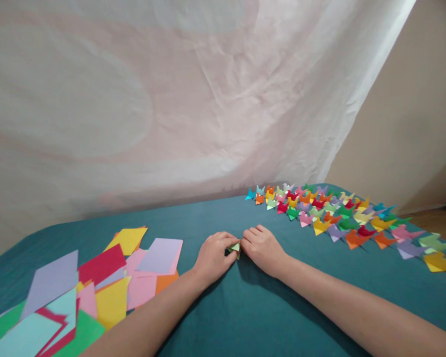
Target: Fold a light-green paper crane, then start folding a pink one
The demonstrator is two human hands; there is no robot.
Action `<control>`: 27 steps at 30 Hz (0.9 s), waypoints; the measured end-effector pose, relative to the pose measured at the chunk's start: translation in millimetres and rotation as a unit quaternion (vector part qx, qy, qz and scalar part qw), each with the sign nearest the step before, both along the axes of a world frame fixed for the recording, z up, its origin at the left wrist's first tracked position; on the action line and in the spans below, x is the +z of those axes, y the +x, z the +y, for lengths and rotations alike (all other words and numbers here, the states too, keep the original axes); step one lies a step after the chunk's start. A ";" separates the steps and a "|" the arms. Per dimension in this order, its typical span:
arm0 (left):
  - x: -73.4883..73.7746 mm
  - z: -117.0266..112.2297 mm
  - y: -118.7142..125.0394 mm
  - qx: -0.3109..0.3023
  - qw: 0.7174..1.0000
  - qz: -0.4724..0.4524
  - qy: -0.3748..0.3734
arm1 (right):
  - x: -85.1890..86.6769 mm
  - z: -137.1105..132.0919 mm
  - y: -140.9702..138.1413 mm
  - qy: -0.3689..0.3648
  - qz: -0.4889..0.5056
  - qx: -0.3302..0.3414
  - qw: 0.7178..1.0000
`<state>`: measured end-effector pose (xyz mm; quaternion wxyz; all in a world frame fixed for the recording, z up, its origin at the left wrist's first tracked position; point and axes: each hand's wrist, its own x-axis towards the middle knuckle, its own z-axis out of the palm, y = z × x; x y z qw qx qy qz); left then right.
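Note:
My left hand (212,255) and my right hand (262,248) meet over the teal cloth (245,307), fingers curled. Between their fingertips they pinch a small, light green folded paper piece (235,246), mostly hidden by the fingers. Both forearms reach in from the bottom edge.
Loose coloured paper sheets (96,287) lie scattered at the left. Several small folded paper figures (338,213) in many colours stand in rows at the right. A creased white sheet (171,99) hangs behind the table; a beige wall (412,124) is at the right.

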<state>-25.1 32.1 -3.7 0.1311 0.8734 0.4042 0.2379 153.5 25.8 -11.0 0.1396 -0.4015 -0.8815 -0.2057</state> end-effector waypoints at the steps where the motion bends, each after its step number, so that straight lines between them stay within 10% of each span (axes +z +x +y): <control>1: 0.6 -0.5 -0.1 -0.001 1.000 0.005 0.003 | 0.4 -0.3 0.0 0.002 -0.002 0.001 1.000; 27: 3.3 -5.5 -3.2 -0.045 0.992 0.085 0.076 | -3.8 -5.4 15.5 -0.102 0.150 0.007 0.983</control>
